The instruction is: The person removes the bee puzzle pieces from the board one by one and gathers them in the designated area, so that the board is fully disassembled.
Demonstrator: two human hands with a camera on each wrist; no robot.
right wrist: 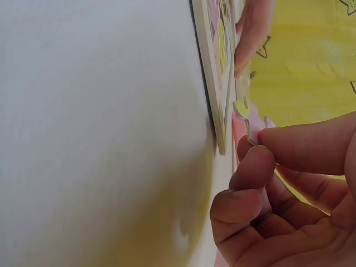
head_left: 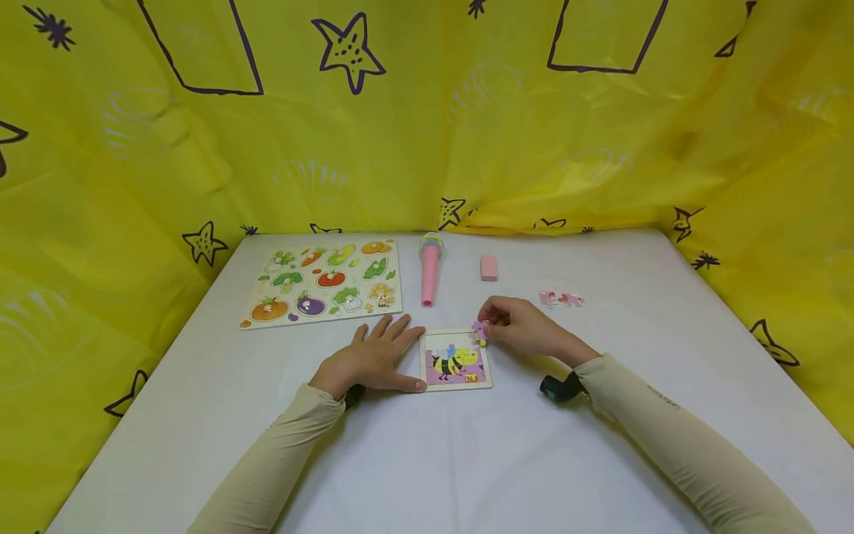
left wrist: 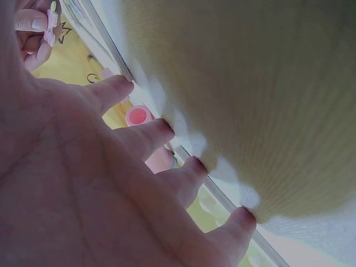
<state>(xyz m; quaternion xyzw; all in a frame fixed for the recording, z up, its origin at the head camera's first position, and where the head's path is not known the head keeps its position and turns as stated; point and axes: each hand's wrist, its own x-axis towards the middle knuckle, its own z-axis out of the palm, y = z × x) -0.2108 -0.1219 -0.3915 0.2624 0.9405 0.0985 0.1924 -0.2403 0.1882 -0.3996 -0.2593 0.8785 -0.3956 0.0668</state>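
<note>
A small framed jigsaw tray (head_left: 457, 387) with a bee picture lies on the white table, its lower part filled with pieces and its upper part bare. My left hand (head_left: 376, 360) rests flat at the tray's left side, fingers spread and thumb touching the frame's lower left corner. Between thumb and fingertips my right hand (head_left: 523, 326) pinches a pink and yellow jigsaw piece (head_left: 480, 333) over the tray's upper right corner. In the right wrist view the pinched piece (right wrist: 249, 118) is held up, apart from the frame (right wrist: 218, 133).
Behind the tray lie a pink toy microphone (head_left: 430, 274) and a pink block (head_left: 489, 268). To the right are loose pink jigsaw pieces (head_left: 571, 300). A vegetable peg puzzle board (head_left: 320, 282) lies at the back left. A yellow curtain (head_left: 427, 133) hangs behind the table.
</note>
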